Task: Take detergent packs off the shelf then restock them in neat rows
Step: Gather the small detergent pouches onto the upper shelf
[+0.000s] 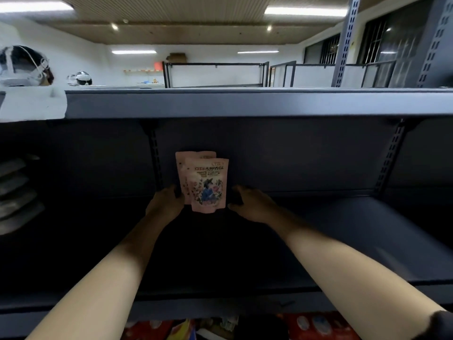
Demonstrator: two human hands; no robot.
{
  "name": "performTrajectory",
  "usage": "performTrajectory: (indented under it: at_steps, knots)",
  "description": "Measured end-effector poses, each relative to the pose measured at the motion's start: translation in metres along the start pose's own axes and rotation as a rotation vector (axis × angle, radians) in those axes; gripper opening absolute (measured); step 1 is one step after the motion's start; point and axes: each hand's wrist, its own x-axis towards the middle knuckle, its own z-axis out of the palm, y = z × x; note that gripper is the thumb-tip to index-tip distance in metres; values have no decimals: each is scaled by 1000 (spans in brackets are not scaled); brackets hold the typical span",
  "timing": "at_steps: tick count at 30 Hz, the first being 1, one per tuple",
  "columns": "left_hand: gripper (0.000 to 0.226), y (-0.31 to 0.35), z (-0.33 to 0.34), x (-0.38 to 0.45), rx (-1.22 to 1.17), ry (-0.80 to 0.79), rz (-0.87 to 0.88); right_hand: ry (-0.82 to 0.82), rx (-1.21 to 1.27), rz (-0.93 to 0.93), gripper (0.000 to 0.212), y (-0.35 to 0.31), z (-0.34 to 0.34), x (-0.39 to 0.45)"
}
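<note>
Two pink detergent packs stand upright on the dark grey shelf (343, 241), one behind the other. The front pack (208, 185) has a blue figure and flowers printed on it. The rear pack (182, 168) peeks out to its upper left. My left hand (165, 204) is against the packs' lower left side, fingers curled at their edge. My right hand (252, 204) sits just right of the front pack, fingers loosely bent, with a small gap to the pack.
A shelf board (245, 101) overhangs above. Slotted uprights (155, 158) (389, 158) run down the back panel. Grey packs (17, 192) lie stacked at the far left. Colourful goods (186, 330) fill the level below. Two people wearing headsets (27, 67) are beyond the shelf.
</note>
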Motion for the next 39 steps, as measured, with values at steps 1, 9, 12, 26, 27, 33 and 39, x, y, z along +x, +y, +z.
performTrajectory:
  at_steps: [1, 9, 12, 26, 27, 33, 39]
  knots:
    - [41, 2, 2, 7, -59, -7, -6, 2, 39, 14, 66, -2, 2, 7]
    - [60, 1, 14, 42, -469, -37, -129, 52, 412, 55, 92, -9, 28, 56]
    - [46, -1, 16, 47, -569, -66, -54, 84, 522, 85, 96, -9, 33, 68]
    - [40, 0, 22, 38, -644, -16, -111, 152, 649, 253, 44, 10, 25, 46]
    - [39, 0, 20, 34, -653, 10, -101, 176, 673, 265, 42, 13, 23, 41]
    - [38, 5, -3, 9, -606, 73, -90, 280, 822, 312, 27, 28, 4, 3]
    - [38, 34, -23, -38, -470, 176, -75, 376, 829, 334, 21, 31, -24, -39]
